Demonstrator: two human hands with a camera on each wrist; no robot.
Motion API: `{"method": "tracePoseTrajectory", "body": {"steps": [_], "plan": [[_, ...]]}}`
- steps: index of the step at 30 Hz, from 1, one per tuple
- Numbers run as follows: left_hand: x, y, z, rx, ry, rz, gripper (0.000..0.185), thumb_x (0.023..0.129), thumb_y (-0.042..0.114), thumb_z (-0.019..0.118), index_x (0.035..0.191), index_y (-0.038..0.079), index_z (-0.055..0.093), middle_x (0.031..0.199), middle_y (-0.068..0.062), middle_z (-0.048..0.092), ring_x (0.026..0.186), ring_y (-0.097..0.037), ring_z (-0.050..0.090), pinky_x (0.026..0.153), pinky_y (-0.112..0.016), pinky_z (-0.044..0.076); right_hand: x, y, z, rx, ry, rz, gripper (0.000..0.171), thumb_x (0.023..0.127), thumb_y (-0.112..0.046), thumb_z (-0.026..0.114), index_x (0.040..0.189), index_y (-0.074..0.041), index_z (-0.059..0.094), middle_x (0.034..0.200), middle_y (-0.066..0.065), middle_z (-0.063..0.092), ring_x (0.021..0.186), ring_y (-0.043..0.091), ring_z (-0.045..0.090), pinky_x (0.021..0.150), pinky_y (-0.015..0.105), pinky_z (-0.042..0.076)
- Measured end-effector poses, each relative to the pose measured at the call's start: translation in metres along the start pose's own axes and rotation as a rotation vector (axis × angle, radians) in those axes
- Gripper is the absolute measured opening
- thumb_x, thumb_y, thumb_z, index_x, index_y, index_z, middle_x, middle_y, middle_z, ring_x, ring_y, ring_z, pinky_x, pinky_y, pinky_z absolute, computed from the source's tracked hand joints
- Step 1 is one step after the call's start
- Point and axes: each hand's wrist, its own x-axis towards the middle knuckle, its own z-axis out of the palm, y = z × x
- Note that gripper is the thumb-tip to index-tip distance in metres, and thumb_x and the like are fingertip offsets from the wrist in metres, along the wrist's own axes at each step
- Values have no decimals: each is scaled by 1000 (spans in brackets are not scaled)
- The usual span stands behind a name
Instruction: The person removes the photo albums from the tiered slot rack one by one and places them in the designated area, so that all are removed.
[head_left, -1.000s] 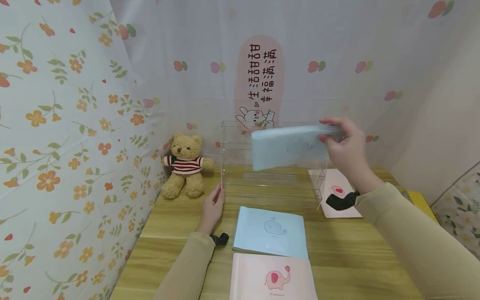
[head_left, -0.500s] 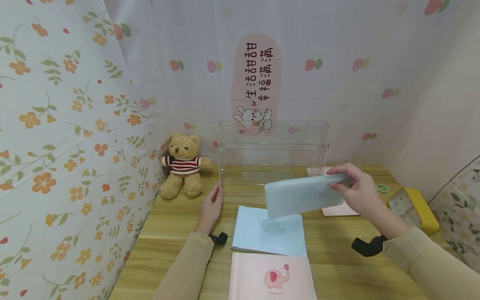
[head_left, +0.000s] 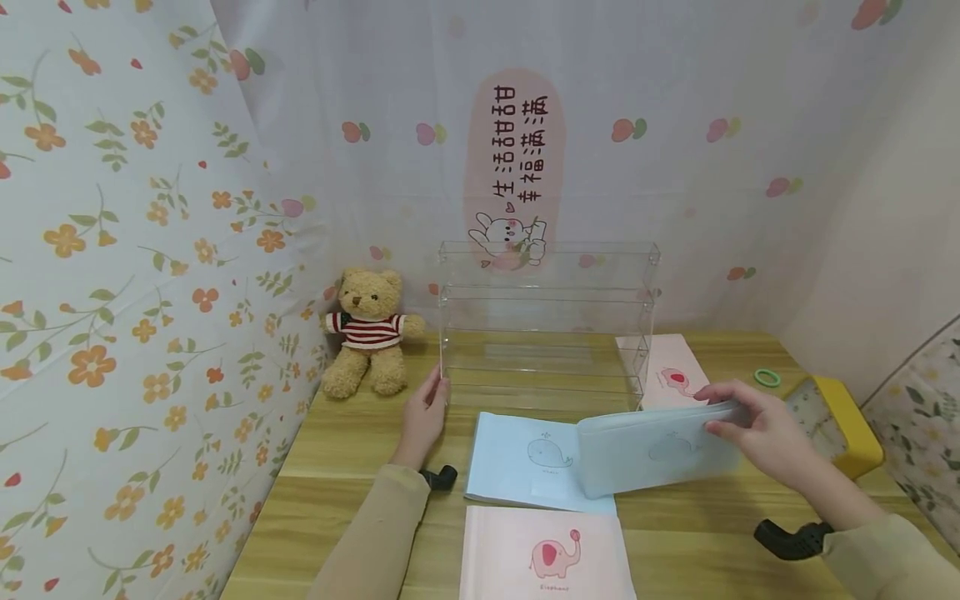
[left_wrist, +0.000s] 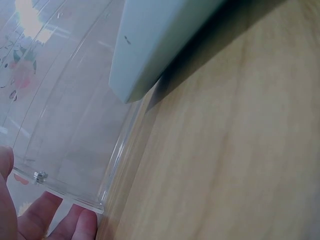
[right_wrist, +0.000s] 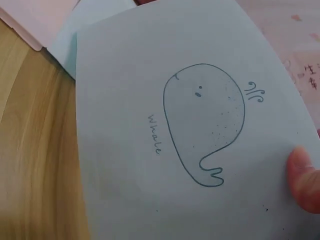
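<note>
My right hand point(head_left: 765, 429) pinches the top right corner of a light blue notebook point(head_left: 652, 458), its whale drawing facing me. In the right wrist view the thumb point(right_wrist: 302, 182) presses on the cover, beside the printed whale. The held notebook overlaps a second blue whale notebook point(head_left: 517, 454) lying flat on the table. On the left, my left hand point(head_left: 423, 417) grips the side edge of a clear acrylic rack point(head_left: 547, 312). Its fingers point(left_wrist: 40, 215) curl around the lower corner of that panel in the left wrist view.
A pink elephant notebook point(head_left: 502, 550) lies nearest me, and another pink one point(head_left: 663, 358) sits by the rack's right side. A teddy bear point(head_left: 369, 333) sits at the left. Toward the right are a green ring point(head_left: 767, 378) and a yellow-framed object point(head_left: 851, 425).
The right hand has brought the blue notebook down and to the right, from in front of the rack to over the lying blue notebook's right part. The left hand stays on the rack.
</note>
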Motion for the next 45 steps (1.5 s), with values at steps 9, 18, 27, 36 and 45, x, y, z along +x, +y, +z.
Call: {"method": "tracePoseTrajectory", "body": {"steps": [9,18,27,36,45], "plan": [[2,-1,0,4,1,-12,46,105,37,58,148,22,56,144,-6,64,129,-25,63,107,-48,53,-7,26,-18,-82,-146,70,40,87,-24,82,124,-27,69,121,-25,62,106,-24,40,84,21,40],[4,-2,-3,10,7,0,45,105,38,58,148,26,56,145,-4,63,129,-23,63,106,-45,54,-7,47,-34,-159,-232,-12,44,78,-18,87,119,-29,74,115,-5,73,100,-24,47,73,14,51],[1,-1,-3,18,10,-19,45,104,39,59,147,27,57,143,-4,64,128,-25,65,105,-46,54,-1,53,-32,-285,-341,51,45,78,-20,87,119,-32,74,124,7,71,111,20,65,76,23,53],[3,-3,0,18,4,-15,45,105,36,58,148,25,56,145,-5,63,127,-25,65,105,-45,55,0,60,-28,-283,-412,120,44,78,-15,85,118,-31,75,120,9,68,103,31,63,77,38,55],[1,-3,1,28,9,-32,44,104,38,59,147,26,57,144,-4,64,126,-25,65,106,-46,54,-2,72,-15,-316,-515,257,46,81,-17,83,124,-29,73,143,31,54,124,57,51,91,72,47]]}}
